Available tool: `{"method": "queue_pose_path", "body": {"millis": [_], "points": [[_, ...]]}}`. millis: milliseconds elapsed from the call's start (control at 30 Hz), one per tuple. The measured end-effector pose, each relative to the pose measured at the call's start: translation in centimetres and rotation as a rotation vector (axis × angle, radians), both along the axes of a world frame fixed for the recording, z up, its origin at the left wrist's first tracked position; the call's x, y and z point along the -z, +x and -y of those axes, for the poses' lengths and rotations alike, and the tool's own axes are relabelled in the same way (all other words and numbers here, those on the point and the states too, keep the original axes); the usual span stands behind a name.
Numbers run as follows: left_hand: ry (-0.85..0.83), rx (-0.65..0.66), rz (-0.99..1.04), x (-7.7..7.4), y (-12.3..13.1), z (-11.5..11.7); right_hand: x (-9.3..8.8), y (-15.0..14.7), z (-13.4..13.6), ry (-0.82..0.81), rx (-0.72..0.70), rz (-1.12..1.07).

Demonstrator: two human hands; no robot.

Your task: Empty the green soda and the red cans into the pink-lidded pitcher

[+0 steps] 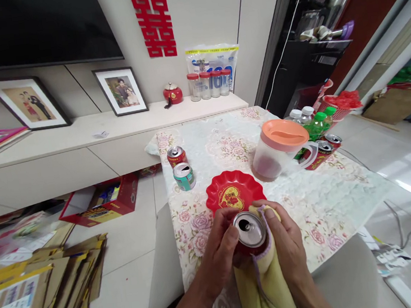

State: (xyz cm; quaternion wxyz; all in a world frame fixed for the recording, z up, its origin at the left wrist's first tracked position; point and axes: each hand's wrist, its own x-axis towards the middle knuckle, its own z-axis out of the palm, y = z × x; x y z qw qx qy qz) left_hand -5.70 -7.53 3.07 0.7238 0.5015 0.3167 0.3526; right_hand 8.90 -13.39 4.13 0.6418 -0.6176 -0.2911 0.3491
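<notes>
My left hand [220, 241] is closed around the left side of a dark red drink can [250, 229], whose tab opening faces up. Pressed against the can's right side is a yellow cloth [273, 275] with a purple edge, gripped by my right hand [286, 234]. The cloth hangs down below the can. Just beyond my hands lies a red scalloped plate [213, 195] with a gold heart print. Two more opened cans, a red one [176, 156] and a teal one [184, 177], stand at the table's left side.
On the flowered tablecloth [200, 209] stands a pitcher [275, 153] with an orange lid. Behind its handle are green bottles [319, 124], more cans [319, 156] and a pink basket [337, 109]. Flattened cardboard [64, 279] and a red box [122, 203] are on the floor to the left.
</notes>
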Motion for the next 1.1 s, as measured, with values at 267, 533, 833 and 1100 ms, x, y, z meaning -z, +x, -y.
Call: {"method": "queue_pose_path", "body": {"millis": [267,533,833,1100], "points": [[0.078,0.049,0.102,0.0,0.4,0.3,-0.2,-0.7,-0.6,-0.053,0.086,-0.084],[0.026,-0.122,0.133,0.0,0.4,-0.1,1.5,-1.7,-0.1,-0.029,0.060,0.016],[0.075,-0.062,-0.019,-1.1,0.0,-0.7,-0.5,-2.1,2.0,0.144,0.162,0.319],[0.043,0.129,0.035,-1.2,-0.4,-0.6,-3.3,0.4,0.5,0.170,-0.070,0.226]]}}
